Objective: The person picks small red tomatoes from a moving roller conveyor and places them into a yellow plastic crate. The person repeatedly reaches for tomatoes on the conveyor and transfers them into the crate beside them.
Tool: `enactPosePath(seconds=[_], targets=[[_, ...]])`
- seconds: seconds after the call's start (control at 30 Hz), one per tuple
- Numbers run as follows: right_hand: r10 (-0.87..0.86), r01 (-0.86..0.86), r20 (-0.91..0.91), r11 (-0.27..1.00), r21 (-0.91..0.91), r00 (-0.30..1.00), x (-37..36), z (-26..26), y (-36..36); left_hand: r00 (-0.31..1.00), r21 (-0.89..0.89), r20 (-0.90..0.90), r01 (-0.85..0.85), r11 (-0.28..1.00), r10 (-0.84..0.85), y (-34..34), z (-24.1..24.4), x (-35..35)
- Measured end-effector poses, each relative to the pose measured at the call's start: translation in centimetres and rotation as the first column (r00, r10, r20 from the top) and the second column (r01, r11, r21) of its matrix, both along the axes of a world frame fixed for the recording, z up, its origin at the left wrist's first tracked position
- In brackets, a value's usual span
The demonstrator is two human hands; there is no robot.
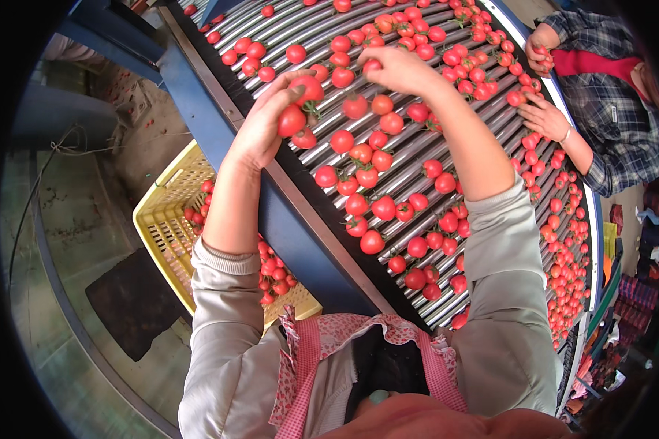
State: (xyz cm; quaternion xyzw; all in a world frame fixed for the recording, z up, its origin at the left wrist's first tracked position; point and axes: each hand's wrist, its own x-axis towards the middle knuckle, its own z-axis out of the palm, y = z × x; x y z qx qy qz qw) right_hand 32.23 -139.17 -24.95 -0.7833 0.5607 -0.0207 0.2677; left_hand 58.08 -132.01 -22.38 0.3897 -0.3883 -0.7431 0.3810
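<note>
My left hand (266, 120) is at the near edge of a metal roller conveyor (412, 145), its fingers and thumb around red tomatoes (292, 120) with green stems. Farther right, my right hand (392, 68) reaches over the rollers, its fingertips closed on a single tomato (372, 66). Many loose tomatoes, some in small groups, lie on the rollers around and below both hands. The undersides of both hands are hidden.
A yellow plastic crate (170, 219) holding tomatoes stands left of the blue conveyor frame (302, 241), partly behind my left forearm. Across the conveyor, a co-worker in a plaid shirt (609, 99) has both hands at the far edge, one holding tomatoes. Tomatoes crowd the belt's far side.
</note>
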Motion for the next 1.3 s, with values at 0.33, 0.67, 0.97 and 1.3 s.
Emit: enactPosePath(seconds=[0.33,0.67,0.97,1.3], targets=[[-0.352,0.173,-0.439,0.901,-0.397,0.827,-2.3,-2.9,-9.1,0.794,0.109,-0.603,-0.018,0.994,0.081,5.4,-0.2,4.0],[-0.150,0.364,0.399,0.760,-0.539,0.905,4.1,-1.8,-0.1,0.954,0.130,-0.020,-0.294,0.947,0.299,15.0,-4.1,21.6],[0.218,-0.058,0.536,0.953,-0.299,0.816,14.7,2.6,9.7,0.539,-0.400,0.519,-0.533,0.746,0.663,14.0,-5.1,23.3],[-0.446,0.428,-0.237,0.895,-0.125,0.863,-5.6,-3.8,10.8,0.430,-0.640,0.753,0.304,0.705,0.498,10.9,-2.5,6.5]])
